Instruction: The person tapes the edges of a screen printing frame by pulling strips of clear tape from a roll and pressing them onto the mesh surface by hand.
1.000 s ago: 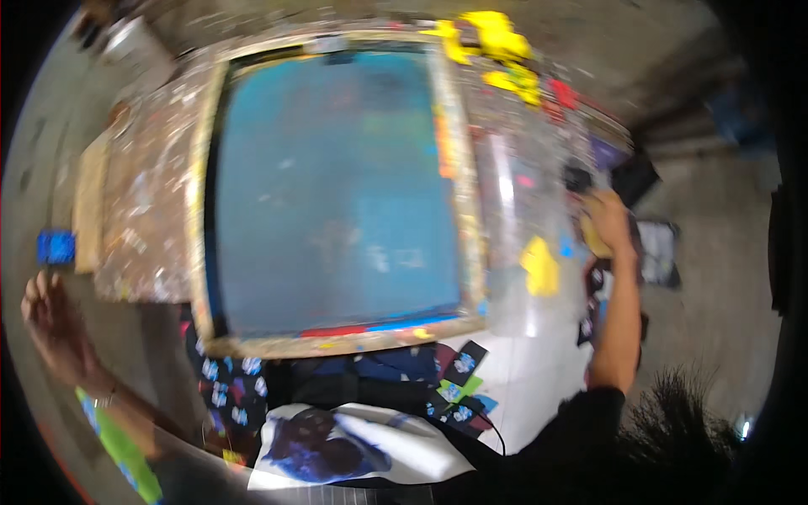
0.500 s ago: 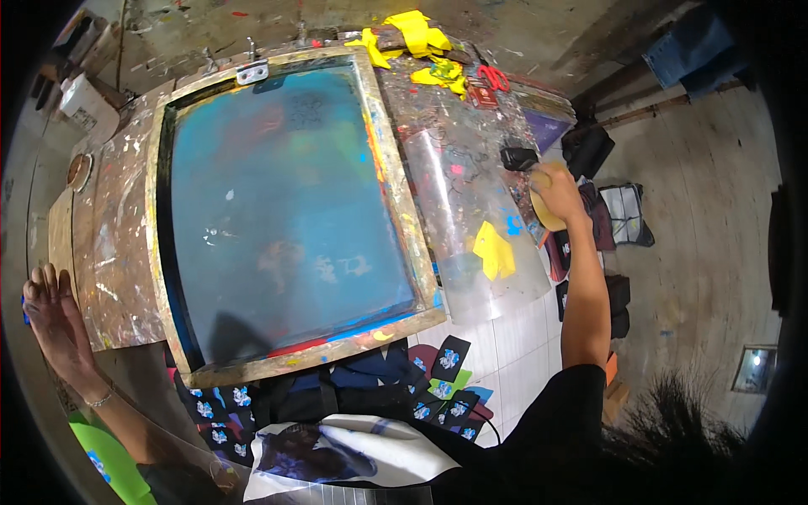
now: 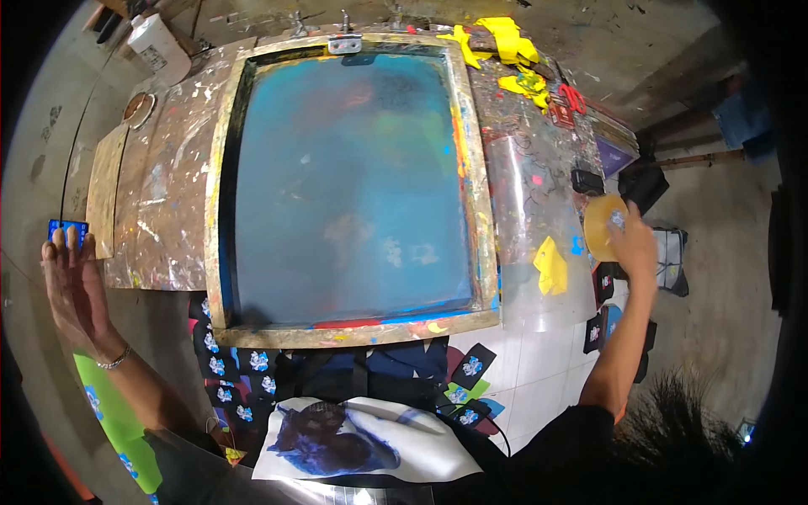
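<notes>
A wide roll of yellowish tape (image 3: pixel 598 229) is gripped at its right side by my right hand (image 3: pixel 635 249), over the right end of the worktable. My left hand (image 3: pixel 77 290) is stretched out at the far left, fingers extended, its fingertips over a small device with a blue screen (image 3: pixel 69 227). Between my hands lies a wooden-framed printing screen (image 3: pixel 353 202) with blue-grey mesh, its frame smeared with paint. A metal clamp (image 3: pixel 345 45) sits at its far edge. Beside the tape, a yellow scrap (image 3: pixel 550 266) lies on a clear plastic sheet (image 3: pixel 526 223).
The paint-spattered table (image 3: pixel 172 194) carries a wooden board (image 3: pixel 107 194) and a round tin (image 3: pixel 139 110). A white bottle (image 3: pixel 158 50) stands behind. Far right are yellow scraps (image 3: pixel 510 42), red-handled scissors (image 3: pixel 572 98) and a black object (image 3: pixel 587 181). Printed dark pieces (image 3: pixel 244 370) lie below the table's edge.
The whole view has shifted and turned, so the table sits farther right and straighter. The tape roll in my right hand has turned its round face toward me. My left hand remains outstretched.
</notes>
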Available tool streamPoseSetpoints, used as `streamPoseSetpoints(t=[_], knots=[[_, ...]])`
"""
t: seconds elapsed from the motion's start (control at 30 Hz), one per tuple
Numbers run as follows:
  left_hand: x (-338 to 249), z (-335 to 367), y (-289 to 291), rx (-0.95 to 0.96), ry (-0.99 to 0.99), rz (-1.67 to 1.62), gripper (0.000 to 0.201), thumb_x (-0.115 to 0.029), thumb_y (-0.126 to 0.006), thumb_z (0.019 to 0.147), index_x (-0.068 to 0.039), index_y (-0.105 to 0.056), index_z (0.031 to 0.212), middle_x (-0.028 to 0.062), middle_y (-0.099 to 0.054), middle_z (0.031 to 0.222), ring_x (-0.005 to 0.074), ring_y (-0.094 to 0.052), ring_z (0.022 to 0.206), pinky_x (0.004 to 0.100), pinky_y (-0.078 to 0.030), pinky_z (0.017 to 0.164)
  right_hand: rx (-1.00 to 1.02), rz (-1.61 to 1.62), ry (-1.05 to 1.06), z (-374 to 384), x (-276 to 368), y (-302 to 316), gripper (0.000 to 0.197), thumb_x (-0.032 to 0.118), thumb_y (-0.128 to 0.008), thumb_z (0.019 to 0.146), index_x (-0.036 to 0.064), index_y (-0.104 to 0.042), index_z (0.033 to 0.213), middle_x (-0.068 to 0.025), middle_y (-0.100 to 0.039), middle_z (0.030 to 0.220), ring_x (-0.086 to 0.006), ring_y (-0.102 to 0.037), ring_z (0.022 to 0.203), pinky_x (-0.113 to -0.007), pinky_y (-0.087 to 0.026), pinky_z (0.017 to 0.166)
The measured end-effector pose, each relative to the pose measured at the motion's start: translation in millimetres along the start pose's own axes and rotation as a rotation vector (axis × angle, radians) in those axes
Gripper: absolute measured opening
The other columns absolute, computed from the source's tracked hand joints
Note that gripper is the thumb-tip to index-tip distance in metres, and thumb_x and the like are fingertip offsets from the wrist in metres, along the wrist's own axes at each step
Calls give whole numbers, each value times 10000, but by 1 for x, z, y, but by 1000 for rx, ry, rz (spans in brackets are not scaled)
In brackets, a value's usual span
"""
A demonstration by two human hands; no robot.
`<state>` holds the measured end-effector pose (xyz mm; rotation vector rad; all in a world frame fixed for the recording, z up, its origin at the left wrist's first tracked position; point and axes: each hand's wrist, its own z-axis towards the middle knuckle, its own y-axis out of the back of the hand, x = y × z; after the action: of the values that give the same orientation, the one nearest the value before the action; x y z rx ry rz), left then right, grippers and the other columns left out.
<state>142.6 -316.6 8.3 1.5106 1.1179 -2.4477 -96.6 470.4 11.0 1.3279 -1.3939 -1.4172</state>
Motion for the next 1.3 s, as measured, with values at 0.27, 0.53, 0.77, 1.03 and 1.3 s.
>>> streamPoseSetpoints(t=[0.27, 0.53, 0.77, 1.03, 1.3], knots=[[53, -4, -82, 249, 133, -136, 161, -146, -583, 1018, -6, -592, 1097, 125, -537, 1168, 228, -500, 1094, 431, -412, 1004, -473, 974, 831, -212, 117, 77, 394, 243, -696, 894, -15, -599, 1175, -177, -683, 1063, -316, -659, 1004, -364, -516, 876], [83, 8, -116, 334, 131, -128, 159, -116, -588, 1000, 2, -596, 1106, 96, -522, 1076, 199, -479, 983, 365, -402, 912, -150, 1555, 1324, -248, 159, 47, 172, 142, -777, 821, -3, -690, 852, -130, -682, 867, -245, -652, 891, -355, -548, 734], [71, 15, -137, 389, 74, -87, 185, -106, -591, 984, 16, -598, 1123, 105, -537, 1105, 208, -497, 1019, 374, -390, 967, -35, 1950, 1263, -260, 168, 21, 146, 71, -821, 770, -3, -702, 731, -119, -676, 813, -228, -638, 816, -343, -554, 645], [175, 73, -221, 642, 68, 551, 271, -206, -616, 997, 0, -675, 1163, 42, -683, 1088, 121, -618, 1010, 272, -481, 919, 380, 2229, 345, -313, 186, -69, 492, 127, -691, 854, 9, -598, 1322, -188, -564, 1113, -251, -529, 941, -406, -473, 791], [313, 59, -282, 1075, 141, 849, 145, -153, -688, 936, -22, -696, 999, 0, -690, 920, 82, -605, 878, 268, -498, 801, 996, 2605, 243, -341, 201, -139, 1065, 129, -738, 821, 243, -56, 1631, -202, -448, 1354, -250, -503, 1079, -402, -433, 934]])
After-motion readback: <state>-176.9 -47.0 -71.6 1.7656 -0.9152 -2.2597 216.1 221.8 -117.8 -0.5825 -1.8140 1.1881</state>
